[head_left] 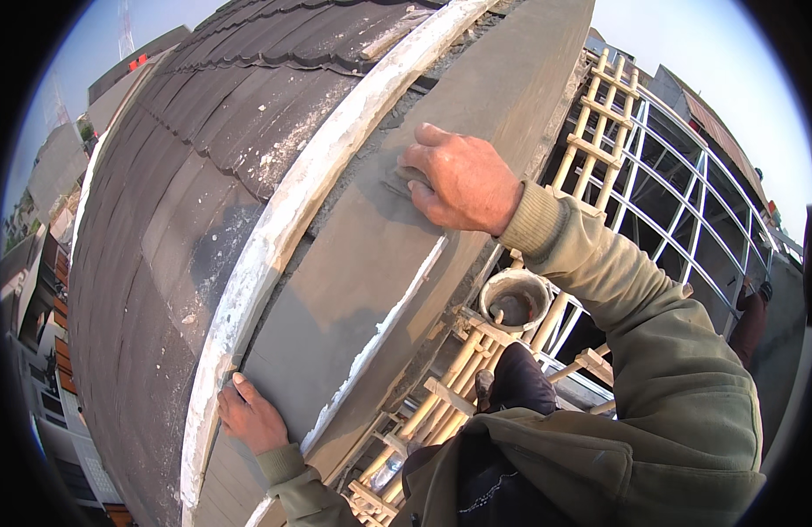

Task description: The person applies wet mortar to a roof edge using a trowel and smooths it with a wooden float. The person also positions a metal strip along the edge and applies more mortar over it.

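A long grey wall top (336, 290), coated in smooth cement plaster, runs diagonally under both hands. My right hand (463, 180) is closed and pressed against its upper part, on a darker, damp-looking patch. Something grey shows under those fingers, too hidden to name. Lower left, my left hand (252, 417) rests on the plaster beside the white-painted strip (235, 307), its fingers stretched out and holding nothing. A narrow white ragged strip (375, 338) lies along the plaster's outer edge, between the hands.
Dark roof tiles (204, 140) slope away on the left. To the right, a bucket (545, 290) with a handled tool inside stands on bamboo scaffolding (445, 395). A bamboo ladder-like frame (599, 132) rises beyond it. Metal roof framing (678, 202) and another person (751, 321) are at far right.
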A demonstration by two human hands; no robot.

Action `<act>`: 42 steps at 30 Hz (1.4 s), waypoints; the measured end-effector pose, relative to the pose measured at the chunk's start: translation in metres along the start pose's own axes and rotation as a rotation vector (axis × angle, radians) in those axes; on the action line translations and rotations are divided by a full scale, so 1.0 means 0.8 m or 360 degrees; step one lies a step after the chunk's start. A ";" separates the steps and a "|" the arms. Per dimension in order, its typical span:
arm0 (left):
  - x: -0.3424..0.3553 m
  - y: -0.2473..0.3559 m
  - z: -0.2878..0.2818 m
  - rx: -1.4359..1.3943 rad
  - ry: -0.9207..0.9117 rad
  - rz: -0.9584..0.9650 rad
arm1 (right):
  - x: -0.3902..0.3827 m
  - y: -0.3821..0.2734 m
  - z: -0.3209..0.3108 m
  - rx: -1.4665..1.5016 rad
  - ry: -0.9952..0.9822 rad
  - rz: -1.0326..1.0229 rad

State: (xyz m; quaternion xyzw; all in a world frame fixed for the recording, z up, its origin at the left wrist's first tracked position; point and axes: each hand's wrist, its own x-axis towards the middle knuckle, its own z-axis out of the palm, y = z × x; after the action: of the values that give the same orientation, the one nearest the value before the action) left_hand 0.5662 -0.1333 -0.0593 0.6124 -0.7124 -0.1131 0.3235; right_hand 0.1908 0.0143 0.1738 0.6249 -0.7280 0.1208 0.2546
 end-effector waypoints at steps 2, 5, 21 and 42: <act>0.001 0.009 0.012 -0.0031 0.0056 0.0067 | 0.025 0.095 -0.021 -0.0280 0.0154 0.0372; -0.002 0.030 0.024 -0.0097 0.0007 0.0115 | 0.038 0.198 -0.041 -0.0588 0.0363 0.0528; 0.001 0.016 0.013 -0.0034 -0.0021 0.0112 | 0.066 0.215 -0.039 -0.0441 -0.0023 0.0259; 0.023 -0.014 -0.006 -0.0082 -0.0403 0.0062 | -0.840 0.021 0.190 0.0709 0.0542 0.3806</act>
State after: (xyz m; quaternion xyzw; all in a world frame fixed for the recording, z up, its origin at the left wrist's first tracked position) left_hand 0.5774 -0.1522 -0.0560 0.5707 -0.7562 -0.2015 0.2487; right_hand 0.2014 0.5124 -0.3026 -0.4298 -0.7638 0.4802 -0.0369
